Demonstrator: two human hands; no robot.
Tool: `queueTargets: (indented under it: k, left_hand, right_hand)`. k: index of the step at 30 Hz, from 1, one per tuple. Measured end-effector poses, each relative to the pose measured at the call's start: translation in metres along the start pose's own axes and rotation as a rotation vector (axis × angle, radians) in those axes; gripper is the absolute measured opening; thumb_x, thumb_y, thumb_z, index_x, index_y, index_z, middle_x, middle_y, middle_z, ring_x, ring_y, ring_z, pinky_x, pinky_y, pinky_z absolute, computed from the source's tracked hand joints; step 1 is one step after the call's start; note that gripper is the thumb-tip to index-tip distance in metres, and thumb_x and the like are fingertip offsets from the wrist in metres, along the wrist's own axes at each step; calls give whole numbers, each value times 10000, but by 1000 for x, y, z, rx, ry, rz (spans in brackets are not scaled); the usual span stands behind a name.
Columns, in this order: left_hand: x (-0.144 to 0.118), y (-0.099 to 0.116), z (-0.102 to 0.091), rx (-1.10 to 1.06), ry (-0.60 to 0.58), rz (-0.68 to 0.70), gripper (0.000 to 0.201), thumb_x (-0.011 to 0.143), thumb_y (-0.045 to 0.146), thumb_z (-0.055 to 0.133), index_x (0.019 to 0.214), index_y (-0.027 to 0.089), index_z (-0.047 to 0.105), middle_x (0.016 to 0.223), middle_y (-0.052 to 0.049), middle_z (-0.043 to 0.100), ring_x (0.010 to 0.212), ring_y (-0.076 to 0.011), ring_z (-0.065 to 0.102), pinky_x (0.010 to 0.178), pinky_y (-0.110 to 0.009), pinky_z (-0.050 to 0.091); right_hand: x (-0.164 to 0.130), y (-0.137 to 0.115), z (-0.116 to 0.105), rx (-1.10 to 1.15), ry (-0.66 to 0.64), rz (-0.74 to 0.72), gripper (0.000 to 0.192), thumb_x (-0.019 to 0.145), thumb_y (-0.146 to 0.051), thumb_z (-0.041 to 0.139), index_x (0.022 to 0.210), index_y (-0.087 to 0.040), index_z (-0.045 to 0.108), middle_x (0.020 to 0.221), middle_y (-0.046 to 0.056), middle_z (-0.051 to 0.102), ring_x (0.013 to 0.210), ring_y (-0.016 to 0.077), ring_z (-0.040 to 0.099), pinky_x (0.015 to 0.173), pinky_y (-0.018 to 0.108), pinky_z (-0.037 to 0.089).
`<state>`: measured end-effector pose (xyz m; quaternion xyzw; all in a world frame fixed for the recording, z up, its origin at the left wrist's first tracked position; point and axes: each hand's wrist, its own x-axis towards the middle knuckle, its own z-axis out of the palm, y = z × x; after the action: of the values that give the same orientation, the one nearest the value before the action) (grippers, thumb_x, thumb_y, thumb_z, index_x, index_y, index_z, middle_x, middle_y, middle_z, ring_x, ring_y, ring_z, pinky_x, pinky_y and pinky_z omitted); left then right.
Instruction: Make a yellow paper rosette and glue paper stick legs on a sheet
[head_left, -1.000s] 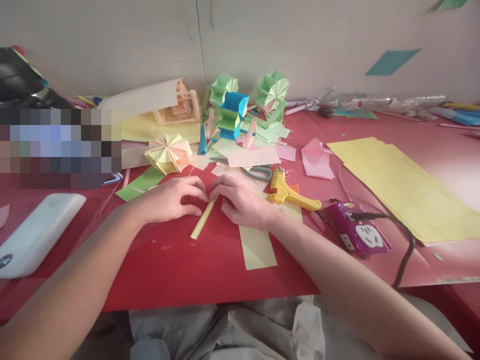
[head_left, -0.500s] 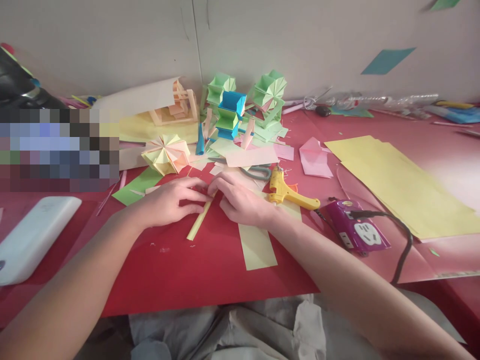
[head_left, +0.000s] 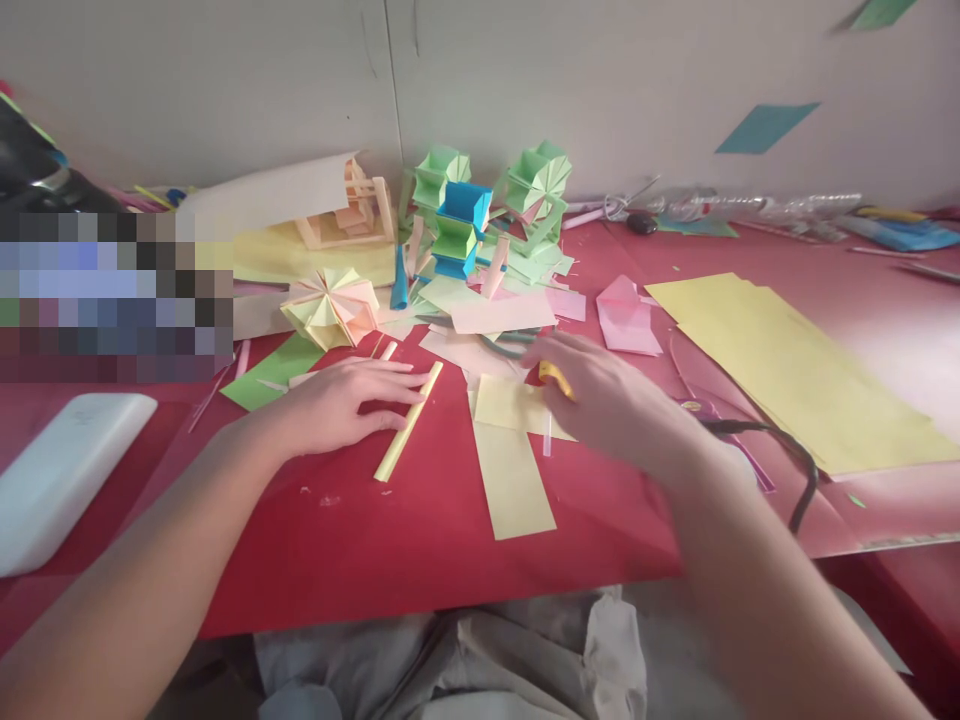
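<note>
My left hand (head_left: 356, 402) rests on the red tabletop with fingers spread, their tips touching a narrow folded strip of pale yellow paper (head_left: 403, 430). The strip lies at a slant. My right hand (head_left: 600, 390) is curled over a yellow glue gun (head_left: 556, 380), which it mostly covers. A translucent glue stick (head_left: 547, 436) shows below the gun. Beside it lie flat pale yellow paper pieces (head_left: 516, 490). Just past my left fingers, a folded paper wheel (head_left: 331, 308) in yellow and peach sits on the table.
Green and blue folded paper models (head_left: 463, 225) stand at the back among scraps. A purple power socket (head_left: 754, 465) is partly hidden behind my right forearm, its black cord (head_left: 802, 465) curving right. Yellow sheets (head_left: 810, 385) lie at right, a white power bank (head_left: 75, 480) at left.
My right hand has left the paper strip and moved right onto the glue gun. The left hand stays at the strip, which lies in about the same place.
</note>
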<state>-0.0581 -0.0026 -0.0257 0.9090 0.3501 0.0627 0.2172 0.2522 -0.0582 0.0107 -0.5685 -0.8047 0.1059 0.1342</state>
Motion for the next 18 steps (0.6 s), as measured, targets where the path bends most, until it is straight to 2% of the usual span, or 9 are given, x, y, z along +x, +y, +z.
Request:
queueTargets:
  k: [2, 4, 6, 8, 11, 14, 18]
  left_hand:
    - [0, 2, -2, -8, 4, -29, 398, 928, 387, 600, 1325, 387, 635, 1420, 58, 598, 1393, -255, 488, 1179, -490, 382]
    - [1, 4, -3, -17, -8, -25, 429, 922, 378, 602, 1352, 379, 612, 1429, 54, 587, 1402, -257, 478, 1191, -500, 359]
    - [1, 5, -5, -23, -30, -15, 430, 928, 370, 590, 1358, 384, 604, 1441, 60, 573, 1415, -259, 462, 1198, -511, 341]
    - [1, 5, -5, -27, -42, -14, 434, 933, 370, 583, 1366, 401, 590, 1452, 70, 558, 1431, -260, 439, 1203, -519, 326]
    - [0, 4, -5, -37, -55, -12, 439, 942, 366, 577, 1375, 434, 567, 1464, 90, 542, 1454, -257, 404, 1215, -529, 294]
    - [0, 3, -5, -45, -64, -16, 440, 943, 361, 580, 1373, 451, 562, 1466, 102, 536, 1464, -258, 387, 1221, -534, 278]
    - [-1, 3, -6, -50, -67, -25, 437, 938, 368, 588, 1370, 437, 572, 1469, 94, 536, 1467, -263, 380, 1218, -532, 283]
  right_hand:
    - [-20, 19, -9, -119, -21, 108, 364, 863, -178, 462, 1198, -209, 602, 1229, 112, 640, 1077, 281, 621, 746, 342, 482]
    - [-33, 35, -10, -178, -99, 162, 435, 842, -222, 512, 1273, -211, 569, 1306, 123, 608, 1110, 309, 617, 748, 368, 504]
    - [-36, 44, -6, -172, -173, 158, 466, 817, -192, 523, 1280, -217, 566, 1332, 127, 593, 1129, 313, 616, 770, 382, 522]
    - [-33, 46, 0, -166, -182, 167, 485, 797, -159, 522, 1277, -207, 572, 1349, 142, 581, 1148, 327, 609, 775, 392, 531]
    - [-25, 42, 5, -194, -137, 236, 493, 798, -152, 507, 1287, -168, 570, 1343, 157, 576, 1141, 331, 612, 778, 384, 524]
    - [-22, 39, 2, -209, -111, 270, 444, 807, -150, 493, 1243, -164, 577, 1267, 149, 602, 1033, 291, 640, 725, 342, 489]
    - [-30, 34, -10, -122, 85, 299, 376, 804, -204, 557, 1179, -175, 560, 1132, 161, 632, 840, 243, 610, 648, 332, 433]
